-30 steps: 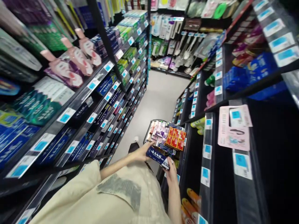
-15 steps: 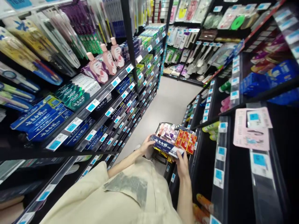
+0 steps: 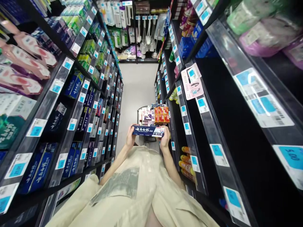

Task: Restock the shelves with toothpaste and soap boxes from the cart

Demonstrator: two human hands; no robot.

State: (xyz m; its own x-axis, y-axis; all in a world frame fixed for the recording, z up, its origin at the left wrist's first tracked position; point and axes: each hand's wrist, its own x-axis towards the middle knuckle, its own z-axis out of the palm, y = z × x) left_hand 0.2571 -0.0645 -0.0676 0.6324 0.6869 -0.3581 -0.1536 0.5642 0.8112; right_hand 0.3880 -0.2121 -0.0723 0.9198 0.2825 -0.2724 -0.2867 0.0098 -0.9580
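Note:
I hold a long dark blue toothpaste box [image 3: 148, 130] level in front of my chest, its printed face turned up to me. My left hand [image 3: 130, 137] grips its left end and my right hand [image 3: 165, 138] grips its right end, fingers wrapped round it. Just beyond the box stands a shopping basket [image 3: 140, 111] packed with red boxes [image 3: 161, 114] and pink and white packs [image 3: 147, 115].
I stand in a narrow shop aisle with a grey floor [image 3: 136, 85]. Black shelves on the left [image 3: 71, 101] carry blue and green toothpaste boxes behind blue price tags. The black shelves on the right [image 3: 203, 104] are mostly dark, with orange tubes [image 3: 186, 159] low down. Hanging brushes [image 3: 144, 31] fill the far wall.
The view has swung to face straight down the aisle. The box has come up from beside the basket to level in front of me, one hand at each end.

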